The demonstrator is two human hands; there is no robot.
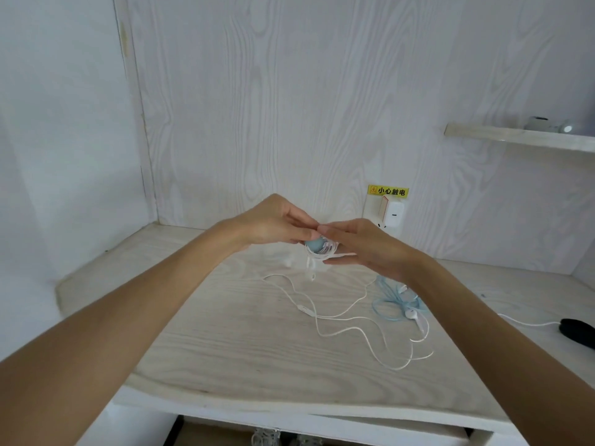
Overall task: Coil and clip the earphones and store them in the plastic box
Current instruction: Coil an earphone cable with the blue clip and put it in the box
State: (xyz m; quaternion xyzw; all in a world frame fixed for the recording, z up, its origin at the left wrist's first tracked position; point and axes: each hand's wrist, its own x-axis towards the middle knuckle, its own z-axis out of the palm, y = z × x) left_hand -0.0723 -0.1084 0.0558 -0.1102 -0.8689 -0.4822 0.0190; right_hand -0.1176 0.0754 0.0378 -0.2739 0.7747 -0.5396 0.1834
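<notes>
Above the middle of the table (225, 342), the left hand (273, 225) pinched a blue clip (315, 245) while the right hand (360, 244) held white coiled earphones (323, 252) wrapped around its fingers. Loose white earphones (338, 320) and a blue cable (396, 304) lay toward the right edge.

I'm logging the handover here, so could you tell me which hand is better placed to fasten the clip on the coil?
Probably the left hand: its fingers pinch the blue clip at the coiled white cable, which is looped around the right hand fingers.
</notes>
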